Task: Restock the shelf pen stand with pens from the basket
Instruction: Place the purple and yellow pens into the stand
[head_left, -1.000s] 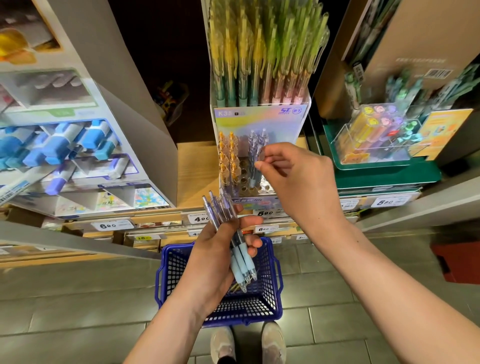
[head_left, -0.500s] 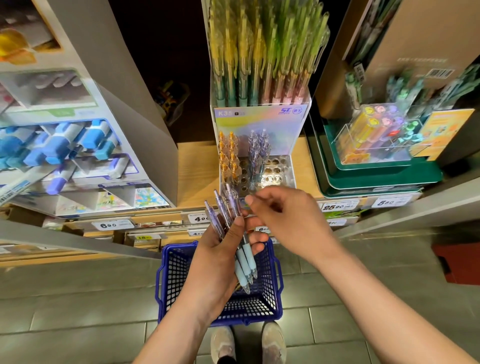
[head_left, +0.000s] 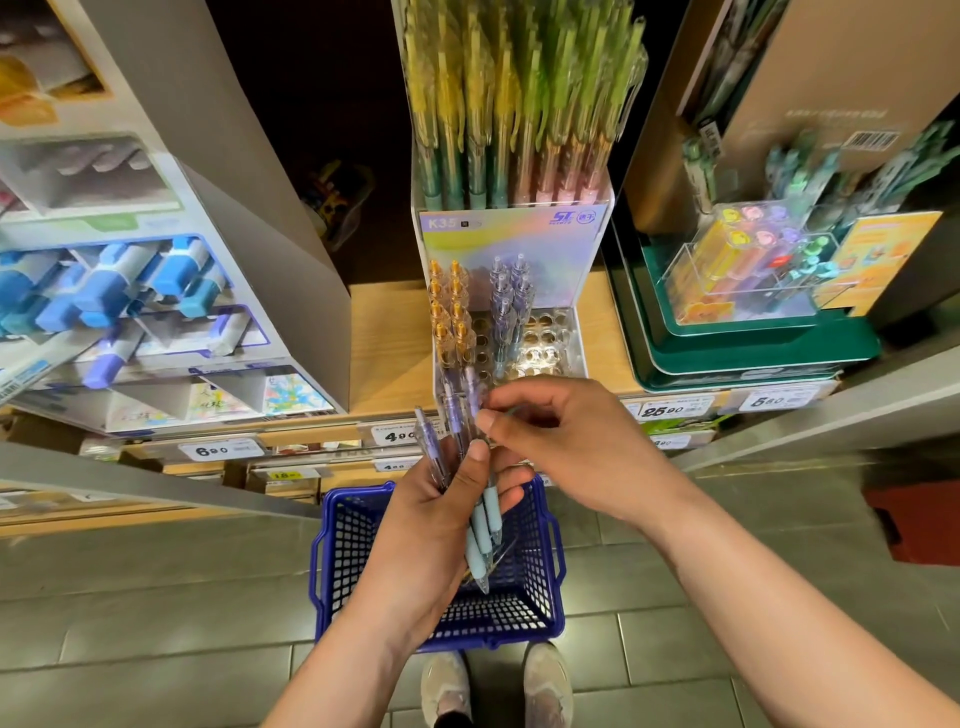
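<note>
My left hand (head_left: 436, 525) grips a fan of several clear pens with purple tops and pale blue grips (head_left: 480, 535), held above the blue basket (head_left: 540, 608) on the floor. My right hand (head_left: 566, 447) is at the upper end of that bunch, its thumb and forefinger pinching the top of one purple pen (head_left: 471, 387). Just behind the hands, the clear pen stand (head_left: 563, 338) sits on the wooden shelf. It holds orange-topped pens (head_left: 449, 306) on the left and purple-topped pens (head_left: 511, 296) in the middle. The holes on its right side stand open.
Tall green, yellow and pink pens (head_left: 519, 104) fill the rack above the stand. A grey display of blue correction tapes (head_left: 130, 291) stands left, a green tray with a clear box of markers (head_left: 753, 270) right. Price tags (head_left: 221, 449) line the shelf edge. My shoes (head_left: 447, 691) touch the basket.
My right hand has drawn back from the stand, where it left a purple pen, down to the bunch in my left hand and now pinches another pen there.
</note>
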